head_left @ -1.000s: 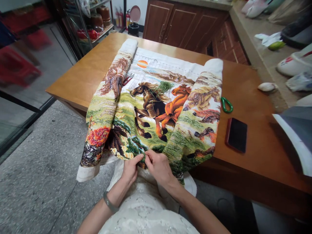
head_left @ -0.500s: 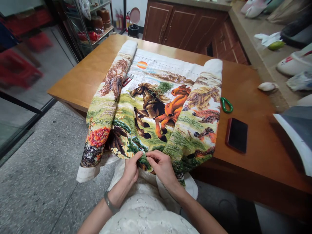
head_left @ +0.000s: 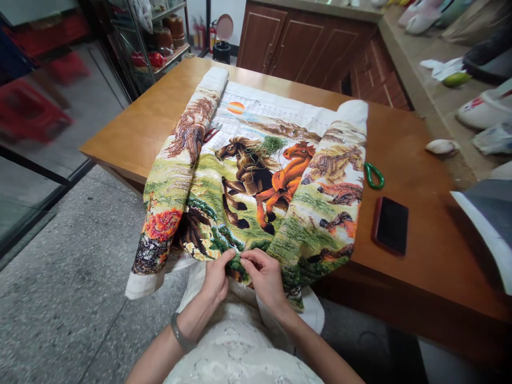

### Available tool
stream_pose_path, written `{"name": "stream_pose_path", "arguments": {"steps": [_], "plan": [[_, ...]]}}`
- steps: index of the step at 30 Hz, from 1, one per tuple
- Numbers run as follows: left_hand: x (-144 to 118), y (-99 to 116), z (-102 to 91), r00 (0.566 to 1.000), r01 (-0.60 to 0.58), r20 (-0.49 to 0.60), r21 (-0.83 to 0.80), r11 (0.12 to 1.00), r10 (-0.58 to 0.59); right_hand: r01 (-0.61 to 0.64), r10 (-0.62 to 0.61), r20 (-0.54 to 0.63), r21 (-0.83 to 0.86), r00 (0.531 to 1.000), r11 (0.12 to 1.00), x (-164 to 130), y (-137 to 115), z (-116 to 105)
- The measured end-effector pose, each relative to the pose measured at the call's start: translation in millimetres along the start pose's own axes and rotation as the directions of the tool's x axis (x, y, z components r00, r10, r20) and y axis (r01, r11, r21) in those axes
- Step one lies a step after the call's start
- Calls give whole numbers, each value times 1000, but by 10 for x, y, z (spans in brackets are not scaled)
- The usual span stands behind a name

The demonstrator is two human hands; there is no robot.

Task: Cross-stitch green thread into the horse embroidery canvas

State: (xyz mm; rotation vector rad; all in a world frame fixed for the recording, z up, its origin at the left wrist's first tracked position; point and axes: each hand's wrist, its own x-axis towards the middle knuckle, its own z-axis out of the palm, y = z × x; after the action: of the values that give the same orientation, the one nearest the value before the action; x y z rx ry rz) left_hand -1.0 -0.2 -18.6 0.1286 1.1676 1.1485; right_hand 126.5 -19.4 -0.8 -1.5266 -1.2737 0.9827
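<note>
A large cross-stitch cloth (head_left: 216, 165) with running horses lies over the table and hangs past its front edge toward my lap. Both its left and right sides are rolled inward. My left hand (head_left: 217, 276) grips the near edge, thumb on top and fingers hidden beneath. Close beside it, my right hand (head_left: 264, 277) pinches thumb and forefinger together at the stitched surface; whatever is between the tips is too small to make out. A tangle of green thread (head_left: 272, 144) rests on the dark horse. Small red-handled snips (head_left: 212, 132) lie by the left roll.
On the wooden table (head_left: 424, 224), right of the cloth, are a dark phone (head_left: 391, 225) and a green loop-shaped object (head_left: 374, 176). A counter (head_left: 412, 58) with bags and a white pot (head_left: 482, 111) runs along the right. A metal shelf (head_left: 150, 40) stands at the back left.
The view has shifted slightly, so the table and cloth appear a little lower and farther right. Both hands keep their places on the cloth, with the right forearm slightly lowered.
</note>
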Motion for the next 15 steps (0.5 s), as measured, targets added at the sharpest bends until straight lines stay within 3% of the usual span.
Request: {"name": "stream_pose_path", "arguments": {"steps": [4,9,12,15], "plan": [[-42,6,60,999,-23,-48,-1,1000,23,-14,14,-1,12,1000,1000,1,26,2],[-74,39,56,1000,25,-16,-15,1000,-25,-122,116,72,85,991,989,78,7,-17],[-76,49,31,999,35,24,-50,998,-34,38,-30,100,-81,995,996,150,-70,12],[-62,49,13,999,31,30,-78,997,-28,169,-137,128,-285,982,943,206,-181,63]]}}
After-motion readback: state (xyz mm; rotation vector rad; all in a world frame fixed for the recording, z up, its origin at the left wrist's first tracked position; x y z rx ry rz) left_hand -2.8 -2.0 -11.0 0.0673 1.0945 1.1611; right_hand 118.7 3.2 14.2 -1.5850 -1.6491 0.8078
